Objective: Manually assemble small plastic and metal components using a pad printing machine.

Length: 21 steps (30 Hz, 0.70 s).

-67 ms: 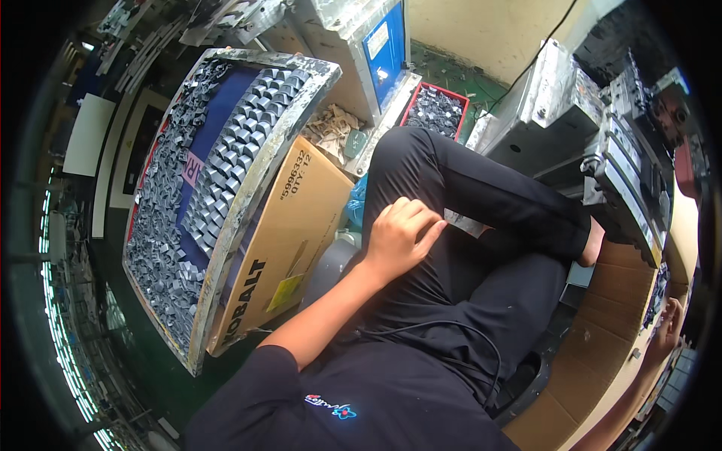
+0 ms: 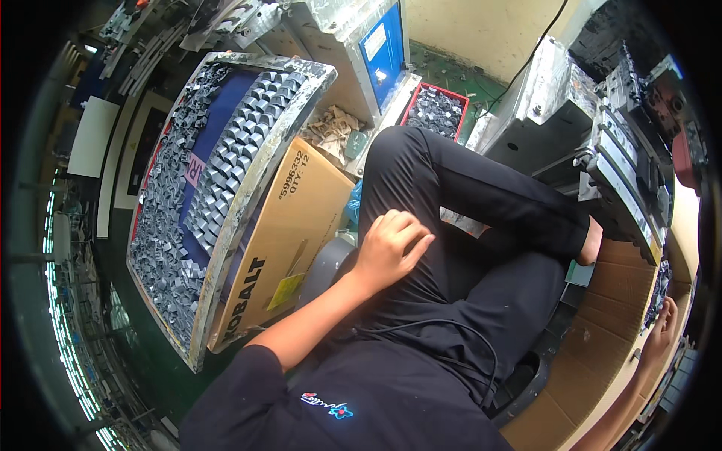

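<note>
My left hand [image 2: 390, 251] rests over my raised thigh, in black trousers [image 2: 402, 173]. Its fingers are curled in and the thumb points right; the palm is hidden, so anything inside does not show. At the far right edge, my right hand [image 2: 659, 331] has its fingers stretched out, beside small dark parts [image 2: 659, 289] at the rim of an open cardboard box [image 2: 602, 331]. Nothing shows in that hand. To the left, a tilted framed tray [image 2: 320, 86] carries rows of small grey metal-looking pieces [image 2: 241, 150] on blue sheeting.
A printed cardboard carton [image 2: 289, 218] stands under the tray. Ahead are a red bin [image 2: 435, 107] of small dark parts, crumpled rags [image 2: 331, 128] and a blue-fronted cabinet [image 2: 382, 56]. Heavy metal blocks [image 2: 538, 113] stand at the right. A black cable [image 2: 444, 323] crosses my lap.
My left hand has shifted slightly left and toward my body, still curled. The fingers of my right hand have lifted and straightened a little beside the box rim.
</note>
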Tool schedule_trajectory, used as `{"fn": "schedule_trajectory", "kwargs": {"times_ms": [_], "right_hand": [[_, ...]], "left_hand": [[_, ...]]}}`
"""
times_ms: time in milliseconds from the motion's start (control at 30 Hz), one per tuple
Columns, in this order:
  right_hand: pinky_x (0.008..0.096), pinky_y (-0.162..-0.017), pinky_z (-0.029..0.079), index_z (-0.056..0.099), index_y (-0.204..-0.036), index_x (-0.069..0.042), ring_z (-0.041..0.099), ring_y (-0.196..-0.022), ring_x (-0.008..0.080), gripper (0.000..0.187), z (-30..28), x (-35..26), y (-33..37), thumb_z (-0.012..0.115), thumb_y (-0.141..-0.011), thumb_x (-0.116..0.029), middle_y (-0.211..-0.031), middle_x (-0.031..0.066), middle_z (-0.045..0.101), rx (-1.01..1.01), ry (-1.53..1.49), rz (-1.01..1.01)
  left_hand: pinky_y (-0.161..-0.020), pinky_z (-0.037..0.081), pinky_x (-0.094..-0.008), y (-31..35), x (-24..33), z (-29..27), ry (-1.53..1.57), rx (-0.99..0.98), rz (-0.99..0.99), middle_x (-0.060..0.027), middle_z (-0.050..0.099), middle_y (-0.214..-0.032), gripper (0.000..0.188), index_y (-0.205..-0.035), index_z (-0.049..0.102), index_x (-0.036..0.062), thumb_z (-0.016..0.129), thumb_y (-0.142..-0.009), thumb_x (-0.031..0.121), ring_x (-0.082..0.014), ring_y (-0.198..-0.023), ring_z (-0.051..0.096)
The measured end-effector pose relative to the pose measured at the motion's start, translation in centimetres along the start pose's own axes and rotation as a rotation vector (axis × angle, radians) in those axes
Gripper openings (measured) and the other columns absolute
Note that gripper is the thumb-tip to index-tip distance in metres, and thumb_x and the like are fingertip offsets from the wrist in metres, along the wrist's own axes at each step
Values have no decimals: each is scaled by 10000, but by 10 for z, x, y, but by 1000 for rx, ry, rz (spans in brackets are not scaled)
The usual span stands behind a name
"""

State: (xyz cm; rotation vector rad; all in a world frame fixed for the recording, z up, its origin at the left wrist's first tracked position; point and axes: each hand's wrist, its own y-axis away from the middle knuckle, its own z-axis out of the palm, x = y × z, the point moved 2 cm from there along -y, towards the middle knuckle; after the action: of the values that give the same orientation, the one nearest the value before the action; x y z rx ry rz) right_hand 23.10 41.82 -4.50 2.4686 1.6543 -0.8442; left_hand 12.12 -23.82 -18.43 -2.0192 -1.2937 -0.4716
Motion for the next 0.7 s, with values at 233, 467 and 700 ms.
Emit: {"fn": "schedule_trajectory", "kwargs": {"times_ms": [233,467,700], "right_hand": [[436,-1173,386,622,-1372,40,579,-1328,330,376,54,27,18,480,-1149,-227,-1410,183,622,117,122,-235],[450,-1208,349,606,-1424,32,530,-1407,344,407,63,9,36,431,-1151,-214,-1461,205,603,113,197,-369],[444,-1212,347,595,-1437,44,529,-1409,343,419,63,2,44,418,-1153,-208,-1470,217,591,156,224,-364]], "left_hand": [[-927,523,-403,62,22,-26,-12,-170,-9,-90,642,-1039,150,-952,717,56,827,-876,124,-295,-1041,625],[-848,552,-393,59,18,-52,-63,-296,39,-91,656,-921,138,-906,701,44,806,-892,131,-295,-940,663],[-818,565,-407,49,15,-51,-108,-365,-178,-126,692,-917,109,-904,727,14,800,-871,88,-317,-912,689]]}}
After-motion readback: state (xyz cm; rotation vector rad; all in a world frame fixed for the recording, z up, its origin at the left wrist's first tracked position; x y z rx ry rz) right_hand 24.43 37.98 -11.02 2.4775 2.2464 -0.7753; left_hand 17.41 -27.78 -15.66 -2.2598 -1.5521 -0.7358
